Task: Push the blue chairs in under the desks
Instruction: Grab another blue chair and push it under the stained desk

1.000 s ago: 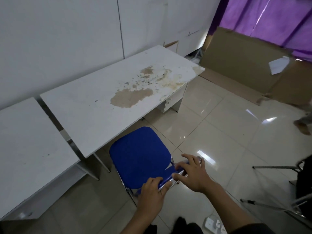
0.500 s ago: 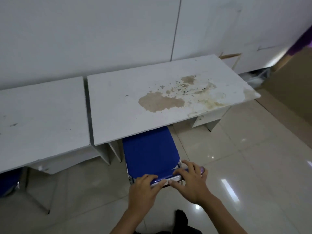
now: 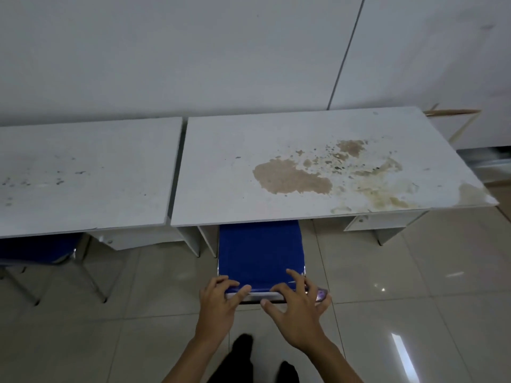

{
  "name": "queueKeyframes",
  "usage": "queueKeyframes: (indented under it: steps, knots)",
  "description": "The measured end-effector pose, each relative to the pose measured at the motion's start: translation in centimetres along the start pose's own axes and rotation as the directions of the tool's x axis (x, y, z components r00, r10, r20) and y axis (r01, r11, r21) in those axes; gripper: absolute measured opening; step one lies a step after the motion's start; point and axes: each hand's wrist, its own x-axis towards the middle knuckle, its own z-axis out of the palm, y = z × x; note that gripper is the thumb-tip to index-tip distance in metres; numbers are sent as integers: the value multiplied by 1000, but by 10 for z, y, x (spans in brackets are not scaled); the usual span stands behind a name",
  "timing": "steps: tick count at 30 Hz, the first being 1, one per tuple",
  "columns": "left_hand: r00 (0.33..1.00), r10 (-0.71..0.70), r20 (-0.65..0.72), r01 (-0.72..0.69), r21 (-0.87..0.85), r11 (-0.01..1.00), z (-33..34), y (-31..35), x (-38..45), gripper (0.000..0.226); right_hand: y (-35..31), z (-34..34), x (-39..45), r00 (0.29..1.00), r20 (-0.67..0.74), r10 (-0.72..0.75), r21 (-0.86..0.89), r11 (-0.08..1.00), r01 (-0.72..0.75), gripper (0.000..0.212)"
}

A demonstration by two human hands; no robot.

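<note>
L hand (image 3: pixel 217 304), R hand (image 3: pixel 300 313) fingers grip blue chair (image 3: pixel 260 251) back, half under desk (image 3: pixel 221 172)

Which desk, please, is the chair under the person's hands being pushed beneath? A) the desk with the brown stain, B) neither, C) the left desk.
A: the blue chair held by the left hand and right hand reaches under the stained desk at its front edge.
</note>
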Motion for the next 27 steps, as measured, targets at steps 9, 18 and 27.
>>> queueKeyframes:
  steps: [9, 18, 27]
  knots:
    - [999, 52, -17, -52, -27, 998, 15, 28, 78, 65, -5, -34, 82, 999, -38, -13, -35, 999, 12, 46]
    - [991, 116, -68, -117, -15, 993, 18, 41, 141, 65, -19, -48, 140, 997, -70, 19, -22, 1000, -20, 48]
    - [992, 118, -33, -118, 5, 993, 13, 41, 174, 61, -31, -52, 166, 998, -45, 37, -37, 999, -38, 46]
